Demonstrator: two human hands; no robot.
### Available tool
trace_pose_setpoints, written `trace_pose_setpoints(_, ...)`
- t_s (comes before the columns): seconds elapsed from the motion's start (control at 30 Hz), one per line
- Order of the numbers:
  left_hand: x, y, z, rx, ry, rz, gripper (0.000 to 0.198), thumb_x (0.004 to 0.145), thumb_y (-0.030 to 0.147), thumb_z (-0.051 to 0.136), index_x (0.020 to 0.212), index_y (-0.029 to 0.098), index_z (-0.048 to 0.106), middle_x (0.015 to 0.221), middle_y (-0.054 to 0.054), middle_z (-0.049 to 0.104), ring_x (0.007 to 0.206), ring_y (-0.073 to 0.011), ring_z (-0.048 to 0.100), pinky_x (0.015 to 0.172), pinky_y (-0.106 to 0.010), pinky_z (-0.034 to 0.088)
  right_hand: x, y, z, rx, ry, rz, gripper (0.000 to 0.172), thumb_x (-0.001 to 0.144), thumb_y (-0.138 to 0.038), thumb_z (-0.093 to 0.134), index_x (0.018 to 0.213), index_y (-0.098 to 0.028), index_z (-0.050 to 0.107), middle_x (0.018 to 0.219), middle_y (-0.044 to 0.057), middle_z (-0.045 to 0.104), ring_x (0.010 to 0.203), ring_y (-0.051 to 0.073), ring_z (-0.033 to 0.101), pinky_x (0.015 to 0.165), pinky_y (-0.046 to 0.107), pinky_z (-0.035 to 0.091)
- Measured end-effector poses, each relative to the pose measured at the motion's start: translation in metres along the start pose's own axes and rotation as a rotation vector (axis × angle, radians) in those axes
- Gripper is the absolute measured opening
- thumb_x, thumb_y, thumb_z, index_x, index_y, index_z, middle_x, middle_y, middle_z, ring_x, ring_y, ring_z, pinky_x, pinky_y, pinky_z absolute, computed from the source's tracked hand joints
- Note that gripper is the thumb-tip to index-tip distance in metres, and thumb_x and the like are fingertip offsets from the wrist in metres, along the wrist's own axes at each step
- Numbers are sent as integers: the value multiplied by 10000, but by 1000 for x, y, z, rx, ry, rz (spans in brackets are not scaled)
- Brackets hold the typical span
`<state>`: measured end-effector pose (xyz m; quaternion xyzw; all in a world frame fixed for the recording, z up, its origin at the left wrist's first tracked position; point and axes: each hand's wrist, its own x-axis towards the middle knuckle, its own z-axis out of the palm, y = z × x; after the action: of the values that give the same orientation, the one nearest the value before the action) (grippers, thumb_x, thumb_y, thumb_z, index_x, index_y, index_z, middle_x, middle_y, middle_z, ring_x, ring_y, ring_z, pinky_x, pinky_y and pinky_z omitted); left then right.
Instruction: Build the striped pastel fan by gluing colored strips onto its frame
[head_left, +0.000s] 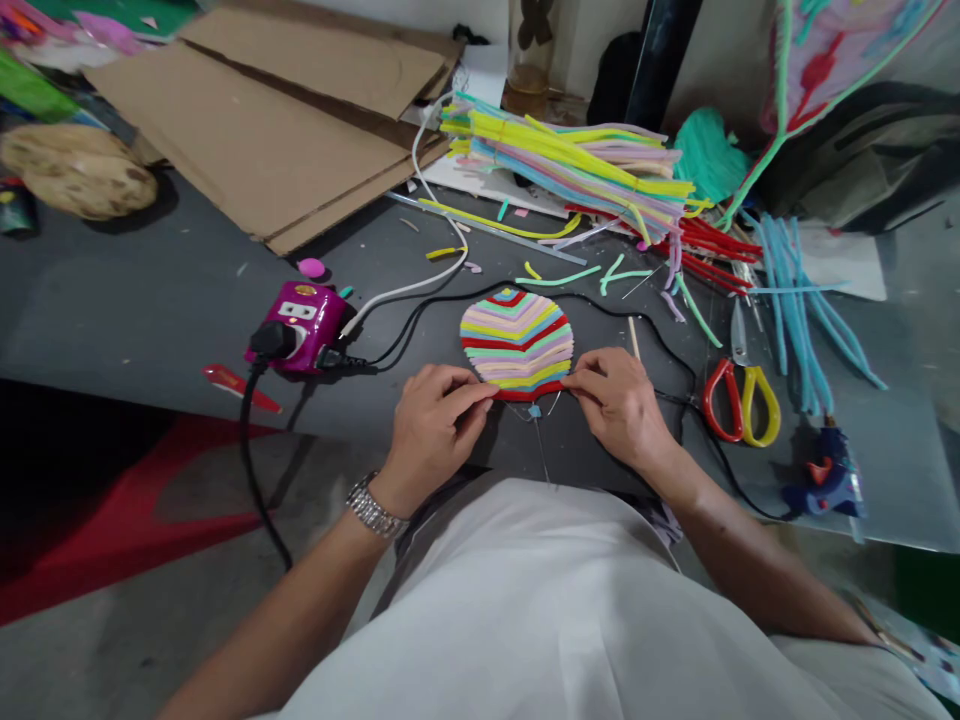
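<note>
A rounded piece (516,340) made of striped pipe cleaners in V-shaped rows of pink, yellow, green and red lies at the table's front edge. Along its lower edge runs a red pipe cleaner (528,393). My left hand (441,412) pinches the left end of this red strip between thumb and fingers. At the other end, my right hand (616,402) pinches it too. Thin wires and a small blue bit (534,411) stick out below the piece, toward my body.
Scissors (741,395) and a blue glue gun (829,478) lie at the right, near blue pipe cleaners (799,300). A purple power adapter (304,325) with cords stands at the left. Bundled pipe cleaners (570,160) and cardboard (300,130) lie at the back.
</note>
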<state>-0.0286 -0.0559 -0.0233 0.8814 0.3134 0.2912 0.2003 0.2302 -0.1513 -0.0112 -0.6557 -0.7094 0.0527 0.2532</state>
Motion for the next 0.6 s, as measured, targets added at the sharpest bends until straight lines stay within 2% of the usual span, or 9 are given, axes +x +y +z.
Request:
trace_pose_setpoints(0.13,2,0,-1,-9,-17,-15,180,1028,238,618,1123,231,770,987,-65,728,903,-215,643,782,-383,461,-10,-23,-2,-47,20,7,156,975,-174,617,1044,-218,749,1041,100,709,987,268,606,818,408,423)
trace_pose_setpoints(0.2,2,1,-1,-14,-19,-22,189,1030,246,616,1145,239,765,1005,-62,735,926,-221,654,799,-392,459,-18,-36,1,-26,-3,-17,115,992,-208,616,971,-207,729,961,89,712,920,252,610,788,394,425)
trace_pose_setpoints(0.3,2,1,0,-13,-17,-10,180,1021,248,634,1145,242,764,1047,-63,742,967,-228,663,826,-403,459,-28,-50,10,9,-37,-29,186,1008,-266,623,840,-210,676,833,68,692,803,223,600,733,366,425)
trace_pose_setpoints(0.6,2,-1,4,35,-16,49,89,1000,237,678,1031,221,759,1008,-58,746,931,-224,650,795,-385,465,-33,-56,26,0,22,-36,218,1035,-249,570,840,-202,656,812,70,690,775,211,603,715,345,406)
